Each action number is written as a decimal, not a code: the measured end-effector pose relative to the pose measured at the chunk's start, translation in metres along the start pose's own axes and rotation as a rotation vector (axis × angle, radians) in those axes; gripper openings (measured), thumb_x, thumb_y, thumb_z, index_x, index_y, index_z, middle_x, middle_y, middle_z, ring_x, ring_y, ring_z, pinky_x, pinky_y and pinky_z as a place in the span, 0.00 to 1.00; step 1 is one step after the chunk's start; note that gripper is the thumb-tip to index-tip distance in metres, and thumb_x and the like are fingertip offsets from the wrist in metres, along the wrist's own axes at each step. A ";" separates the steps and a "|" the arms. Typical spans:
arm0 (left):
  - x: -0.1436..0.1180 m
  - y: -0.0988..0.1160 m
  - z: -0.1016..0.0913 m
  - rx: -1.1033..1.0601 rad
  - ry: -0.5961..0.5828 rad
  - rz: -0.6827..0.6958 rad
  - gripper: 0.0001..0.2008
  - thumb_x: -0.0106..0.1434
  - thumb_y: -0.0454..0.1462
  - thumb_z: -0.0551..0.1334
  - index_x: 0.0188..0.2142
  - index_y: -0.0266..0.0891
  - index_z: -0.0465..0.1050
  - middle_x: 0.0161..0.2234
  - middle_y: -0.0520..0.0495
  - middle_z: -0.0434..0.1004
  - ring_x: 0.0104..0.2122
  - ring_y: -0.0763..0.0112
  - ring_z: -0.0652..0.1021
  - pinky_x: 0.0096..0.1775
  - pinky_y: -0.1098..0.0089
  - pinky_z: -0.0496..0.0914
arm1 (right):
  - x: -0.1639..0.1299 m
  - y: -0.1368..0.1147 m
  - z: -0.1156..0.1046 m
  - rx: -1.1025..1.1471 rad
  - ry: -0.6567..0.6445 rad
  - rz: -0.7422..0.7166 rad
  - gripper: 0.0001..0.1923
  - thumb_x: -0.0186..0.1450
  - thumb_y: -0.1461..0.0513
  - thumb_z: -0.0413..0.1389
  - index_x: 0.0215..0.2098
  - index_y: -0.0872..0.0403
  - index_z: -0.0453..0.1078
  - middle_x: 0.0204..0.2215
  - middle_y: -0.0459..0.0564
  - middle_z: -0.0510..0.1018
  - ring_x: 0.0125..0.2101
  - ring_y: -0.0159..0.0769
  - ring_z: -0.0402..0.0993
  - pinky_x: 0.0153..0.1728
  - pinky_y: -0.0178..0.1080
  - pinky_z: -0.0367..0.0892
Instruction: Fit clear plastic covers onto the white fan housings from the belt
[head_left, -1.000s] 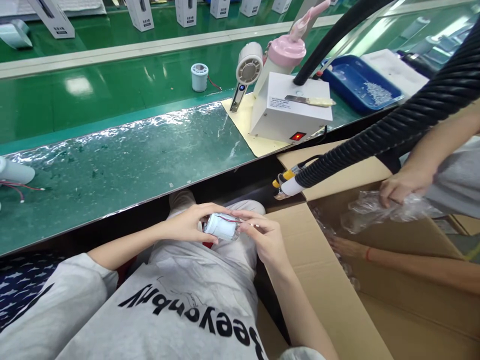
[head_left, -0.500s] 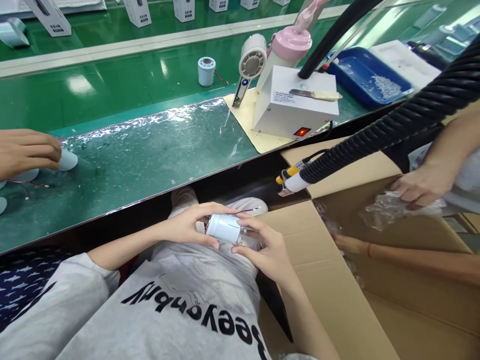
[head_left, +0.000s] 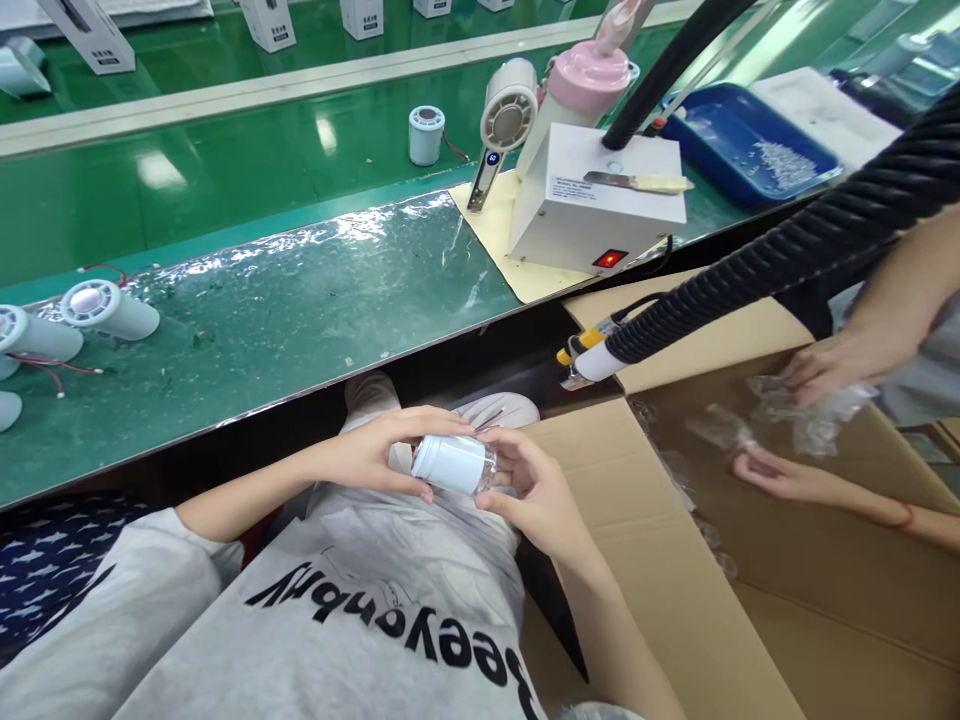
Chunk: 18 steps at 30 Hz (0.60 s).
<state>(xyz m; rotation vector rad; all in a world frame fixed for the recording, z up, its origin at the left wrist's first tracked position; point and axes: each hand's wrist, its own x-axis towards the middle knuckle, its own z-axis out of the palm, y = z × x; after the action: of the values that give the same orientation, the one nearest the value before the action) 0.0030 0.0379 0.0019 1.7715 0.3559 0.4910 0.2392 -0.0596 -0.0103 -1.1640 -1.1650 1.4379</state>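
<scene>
Over my lap, both hands hold a light-blue cylindrical fan housing (head_left: 452,464) lying on its side. My left hand (head_left: 373,452) is closed around its left end, thumb below and fingers over the top. At the other end sits a clear plastic piece (head_left: 490,474), and my right hand (head_left: 541,490) has its fingers and thumb curled about it. Thin wires (head_left: 491,420) show just behind the housing. Whether the clear piece is fully seated cannot be made out.
Several similar fan housings (head_left: 112,308) with wires lie at the bench's left; another (head_left: 426,136) stands farther back. A handheld fan (head_left: 508,115) leans near a white machine (head_left: 600,205). A black hose (head_left: 720,270) crosses above an open carton (head_left: 592,520), where other people's hands (head_left: 787,478) handle clear plastic.
The housing has turned slightly in my hands, its dark seam line now out of sight. Another person's hand has left the bench's left side. In the carton, a co-worker's hand lifted clear plastic.
</scene>
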 end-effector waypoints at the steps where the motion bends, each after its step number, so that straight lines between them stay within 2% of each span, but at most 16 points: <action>1: 0.000 0.000 0.000 0.009 -0.005 0.008 0.36 0.59 0.41 0.74 0.66 0.49 0.67 0.65 0.36 0.70 0.64 0.52 0.71 0.64 0.50 0.67 | 0.000 0.001 0.000 0.022 -0.003 0.021 0.28 0.54 0.51 0.75 0.49 0.48 0.74 0.48 0.51 0.79 0.40 0.39 0.80 0.38 0.38 0.81; 7: -0.001 -0.001 -0.001 0.037 -0.005 0.057 0.38 0.59 0.40 0.74 0.67 0.50 0.65 0.65 0.36 0.70 0.65 0.52 0.71 0.65 0.50 0.66 | 0.003 0.000 0.003 0.074 -0.014 0.116 0.31 0.54 0.46 0.73 0.49 0.50 0.71 0.40 0.51 0.78 0.33 0.36 0.76 0.31 0.35 0.76; 13: -0.001 -0.001 -0.001 0.022 -0.011 0.032 0.38 0.59 0.41 0.74 0.67 0.51 0.66 0.66 0.36 0.70 0.65 0.51 0.71 0.63 0.50 0.67 | 0.006 -0.001 0.007 0.199 -0.040 0.168 0.28 0.57 0.45 0.70 0.46 0.50 0.68 0.37 0.47 0.76 0.27 0.33 0.75 0.25 0.36 0.77; 18: 0.000 -0.001 0.000 0.008 -0.018 0.007 0.37 0.59 0.41 0.74 0.67 0.51 0.66 0.66 0.36 0.69 0.65 0.50 0.71 0.62 0.51 0.69 | 0.007 0.005 0.011 0.247 -0.032 0.220 0.31 0.56 0.40 0.68 0.43 0.51 0.66 0.30 0.43 0.74 0.20 0.31 0.74 0.19 0.34 0.73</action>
<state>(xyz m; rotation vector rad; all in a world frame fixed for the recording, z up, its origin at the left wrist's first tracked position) 0.0026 0.0383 0.0007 1.7844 0.3400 0.4789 0.2269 -0.0544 -0.0150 -1.1230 -0.8704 1.7186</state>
